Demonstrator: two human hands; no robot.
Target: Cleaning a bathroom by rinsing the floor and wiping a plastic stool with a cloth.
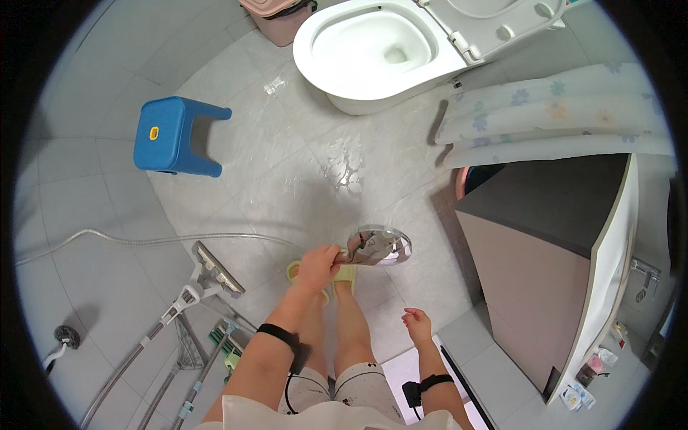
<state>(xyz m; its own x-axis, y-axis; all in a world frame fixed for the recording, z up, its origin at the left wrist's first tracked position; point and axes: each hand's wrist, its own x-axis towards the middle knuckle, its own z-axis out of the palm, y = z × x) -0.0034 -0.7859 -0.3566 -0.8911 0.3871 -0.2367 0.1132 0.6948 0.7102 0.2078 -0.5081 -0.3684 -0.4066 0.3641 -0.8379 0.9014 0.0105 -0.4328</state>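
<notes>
My left hand (318,267) is closed around the handle of a chrome handheld shower head (380,247), held above the floor in front of my feet. A flexible metal shower hose (161,240) runs from that hand to the left edge of the view. To the right, my right hand (417,324) hangs with nothing in it, its fingers slightly curled and apart. Below the shower head are my yellow-green slippers (345,275). Wet patches (346,169) shine on the grey tiled floor ahead. A white toilet (371,54) with its lid raised stands at the top.
A blue plastic stool (161,134) stands at the left wall. A floor squeegee (217,269) and other long-handled tools lean at lower left. A pink bin (277,24) is beside the toilet. On the right are a floral shower curtain (537,118) and a vanity cabinet (532,274).
</notes>
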